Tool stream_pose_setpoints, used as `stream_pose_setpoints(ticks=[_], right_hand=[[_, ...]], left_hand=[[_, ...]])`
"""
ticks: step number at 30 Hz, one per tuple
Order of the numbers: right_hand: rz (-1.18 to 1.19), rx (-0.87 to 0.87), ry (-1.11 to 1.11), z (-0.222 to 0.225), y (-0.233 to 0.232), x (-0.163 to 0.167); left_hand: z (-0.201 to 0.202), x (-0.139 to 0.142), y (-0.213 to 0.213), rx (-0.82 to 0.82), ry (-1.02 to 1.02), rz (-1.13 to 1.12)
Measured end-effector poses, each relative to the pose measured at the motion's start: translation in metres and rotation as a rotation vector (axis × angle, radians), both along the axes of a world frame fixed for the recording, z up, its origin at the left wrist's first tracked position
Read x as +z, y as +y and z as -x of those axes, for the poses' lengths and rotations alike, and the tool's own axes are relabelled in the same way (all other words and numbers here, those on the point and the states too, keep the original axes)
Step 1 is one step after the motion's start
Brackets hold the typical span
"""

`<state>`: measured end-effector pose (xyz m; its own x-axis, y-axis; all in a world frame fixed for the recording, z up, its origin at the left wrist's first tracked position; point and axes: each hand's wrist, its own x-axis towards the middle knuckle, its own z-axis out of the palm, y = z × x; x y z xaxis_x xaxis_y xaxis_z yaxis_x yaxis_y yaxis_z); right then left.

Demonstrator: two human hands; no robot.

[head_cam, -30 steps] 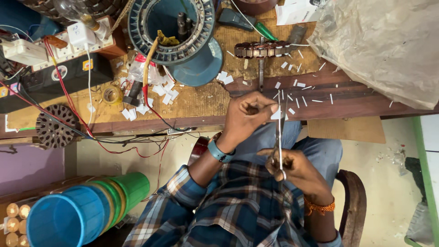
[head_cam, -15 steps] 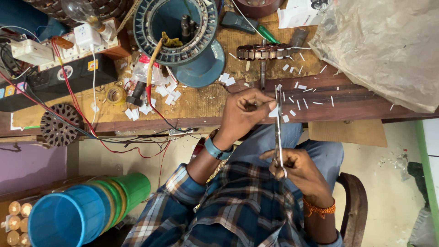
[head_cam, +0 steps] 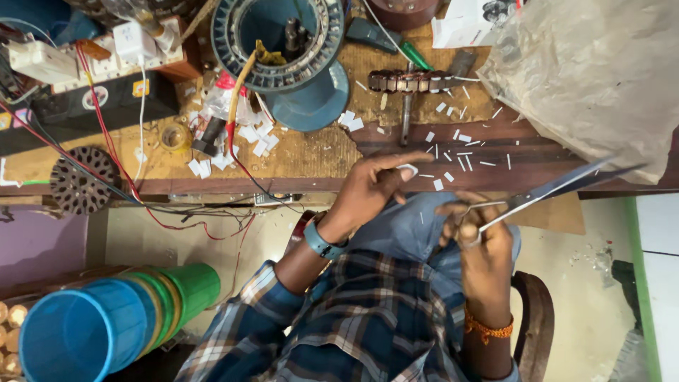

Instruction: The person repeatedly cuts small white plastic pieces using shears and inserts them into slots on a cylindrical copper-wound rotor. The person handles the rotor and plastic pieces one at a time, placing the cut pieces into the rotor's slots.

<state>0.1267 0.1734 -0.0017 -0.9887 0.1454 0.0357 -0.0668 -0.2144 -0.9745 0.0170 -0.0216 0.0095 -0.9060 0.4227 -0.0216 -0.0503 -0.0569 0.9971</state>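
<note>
While our right hand (head_cam: 481,244) is clenched through the loops of a pair of scissors (head_cam: 544,192), the blades angle up and away to the right, tips out over the bench edge — held clear, we judge, so they do not catch the other hand. Our left hand (head_cam: 371,187) pinches a small white paper piece (head_cam: 408,170) between thumb and forefinger, just at the front edge of the wooden workbench (head_cam: 311,152), above our lap. Beyond it, thin white strips and squares of the same paper (head_cam: 460,152) lie scattered on the dark plank, near a slotted motor rotor on its shaft (head_cam: 407,85). Further left stands a round stator ring on a blue dish (head_cam: 283,53), with red wires (head_cam: 106,141) trailing off the bench. A crumpled clear plastic sheet (head_cam: 587,71) covers the right end — what lies under it we cannot tell. Stacked blue and green tubs (head_cam: 106,322) sit low on the left, cut off by the frame. Whether the scissor blades are parted is blurred.
</note>
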Motion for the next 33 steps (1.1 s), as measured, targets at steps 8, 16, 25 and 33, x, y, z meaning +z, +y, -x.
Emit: stream_pose_setpoints(ticks=[8, 16, 25, 33], right_hand=[[0.022, -0.050, -0.111, 0.020, -0.016, 0.007], [-0.126, -0.011, -0.196, 0.019, -0.006, 0.014], [-0.426, -0.138, -0.102, 0.014, -0.021, -0.010], [-0.010, -0.155, 0.003, 0.021, -0.025, -0.008]], left_hand=[[-0.024, 0.014, -0.001, -0.108, 0.128, 0.288], [-0.028, -0.005, 0.003, -0.105, 0.315, 0.194], [-0.045, -0.028, 0.012, 0.035, 0.421, 0.219], [-0.030, -0.022, 0.010, 0.026, 0.514, 0.170]])
